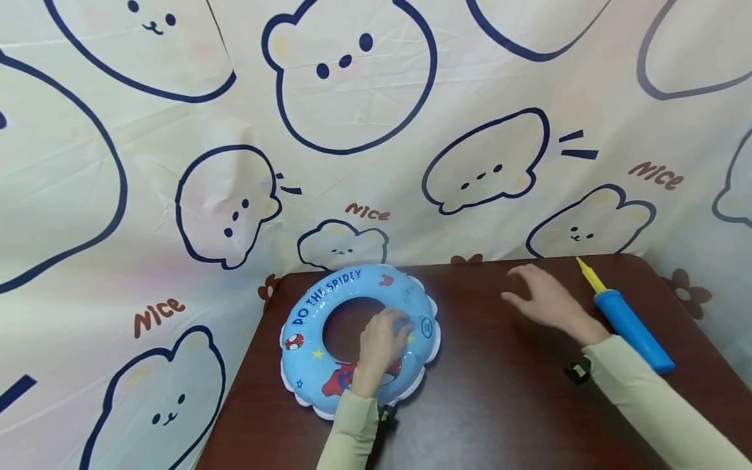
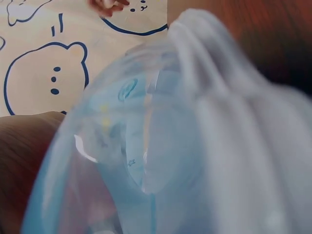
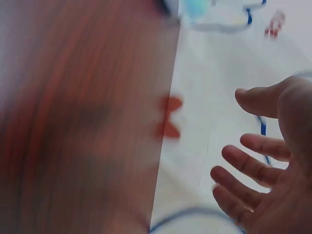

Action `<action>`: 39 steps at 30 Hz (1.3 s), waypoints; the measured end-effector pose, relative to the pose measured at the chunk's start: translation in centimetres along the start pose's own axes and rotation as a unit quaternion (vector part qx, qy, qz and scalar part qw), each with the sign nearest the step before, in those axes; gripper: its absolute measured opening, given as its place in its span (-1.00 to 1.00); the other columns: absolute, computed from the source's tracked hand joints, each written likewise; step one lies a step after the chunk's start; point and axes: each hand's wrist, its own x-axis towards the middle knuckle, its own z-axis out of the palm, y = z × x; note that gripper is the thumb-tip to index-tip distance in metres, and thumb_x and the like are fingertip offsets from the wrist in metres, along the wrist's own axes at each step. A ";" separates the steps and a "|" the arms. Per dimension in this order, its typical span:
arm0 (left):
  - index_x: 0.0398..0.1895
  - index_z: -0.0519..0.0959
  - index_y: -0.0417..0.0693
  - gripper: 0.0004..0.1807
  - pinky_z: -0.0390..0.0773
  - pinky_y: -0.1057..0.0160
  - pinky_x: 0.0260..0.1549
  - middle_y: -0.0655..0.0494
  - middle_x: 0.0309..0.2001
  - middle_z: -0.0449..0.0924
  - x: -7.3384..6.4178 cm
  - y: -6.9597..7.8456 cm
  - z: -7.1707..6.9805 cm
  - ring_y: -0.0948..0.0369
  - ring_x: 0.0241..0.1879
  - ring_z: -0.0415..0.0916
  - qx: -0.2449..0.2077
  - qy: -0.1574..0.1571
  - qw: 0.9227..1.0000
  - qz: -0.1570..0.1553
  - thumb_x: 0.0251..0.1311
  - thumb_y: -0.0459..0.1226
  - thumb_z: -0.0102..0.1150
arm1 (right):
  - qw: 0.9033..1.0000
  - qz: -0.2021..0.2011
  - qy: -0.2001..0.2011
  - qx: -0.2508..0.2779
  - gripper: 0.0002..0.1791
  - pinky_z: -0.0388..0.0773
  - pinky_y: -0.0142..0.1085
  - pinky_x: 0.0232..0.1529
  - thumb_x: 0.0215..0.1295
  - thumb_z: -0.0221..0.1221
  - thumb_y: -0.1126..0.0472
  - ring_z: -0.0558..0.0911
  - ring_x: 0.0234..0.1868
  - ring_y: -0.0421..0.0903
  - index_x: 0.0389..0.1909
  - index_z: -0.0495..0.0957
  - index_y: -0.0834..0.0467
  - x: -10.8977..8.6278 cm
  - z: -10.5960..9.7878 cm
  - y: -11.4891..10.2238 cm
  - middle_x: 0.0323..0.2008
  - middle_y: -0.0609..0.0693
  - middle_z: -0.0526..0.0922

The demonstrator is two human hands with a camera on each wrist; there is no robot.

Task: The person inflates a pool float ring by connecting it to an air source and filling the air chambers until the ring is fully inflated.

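A blue inflated swim ring (image 1: 310, 313) with cartoon prints and a scalloped white edge lies on the table. My left hand (image 1: 380, 343) is over its right side, fingers bent downward at the ring; whether they pinch it cannot be seen. In the left wrist view the clear and blue plastic of the swim ring (image 2: 146, 122) fills most of the picture, and the left fingers are hidden. To the right, my right hand (image 1: 546, 297) hovers above the table with thumb and fingers spread, holding nothing. Beside it lies a blue hand pump (image 1: 633, 329) with a yellow nozzle.
The dark brown table (image 1: 470, 405) has its back edge against a cream cloth (image 1: 399, 183) printed with bear outlines. This cloth also rises along the left and right sides. Small dark devices are strapped at both wrists.
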 end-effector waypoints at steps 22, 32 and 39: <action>0.13 0.76 0.10 -0.74 0.69 -0.08 0.05 0.12 0.12 0.72 -0.1 -0.1 0.9 0.06 0.10 0.63 0.004 0.012 1.000 -0.001 0.49 -0.11 0.31 | 0.988 -0.111 -0.008 0.104 -0.73 0.74 -0.19 -0.02 0.44 0.37 0.23 0.63 -0.16 -0.18 0.11 0.73 0.14 2.2 11.8 -10.6 -0.13 -0.05 0.70; 0.13 0.76 0.09 -0.74 0.70 -0.06 0.02 0.12 0.11 0.72 -0.1 -0.4 1.2 0.07 0.08 0.64 -0.011 0.020 1.000 0.006 0.49 -0.13 0.31 | 0.984 -0.119 0.018 0.132 -0.80 0.71 -0.32 -0.13 0.46 0.32 0.33 0.61 -0.21 -0.21 0.03 0.77 0.11 2.6 12.8 -11.8 -0.16 -0.06 0.70; 0.12 0.77 0.08 -0.75 0.70 -0.03 -0.02 0.13 0.09 0.73 -0.2 -0.5 1.2 0.07 0.06 0.64 -0.013 0.028 0.999 0.009 0.48 -0.13 0.32 | 0.983 -0.104 0.026 0.148 -0.80 0.76 -0.14 0.02 0.45 0.33 0.33 0.72 -0.06 -0.13 0.02 0.74 0.09 2.9 13.3 -12.6 -0.07 -0.04 0.76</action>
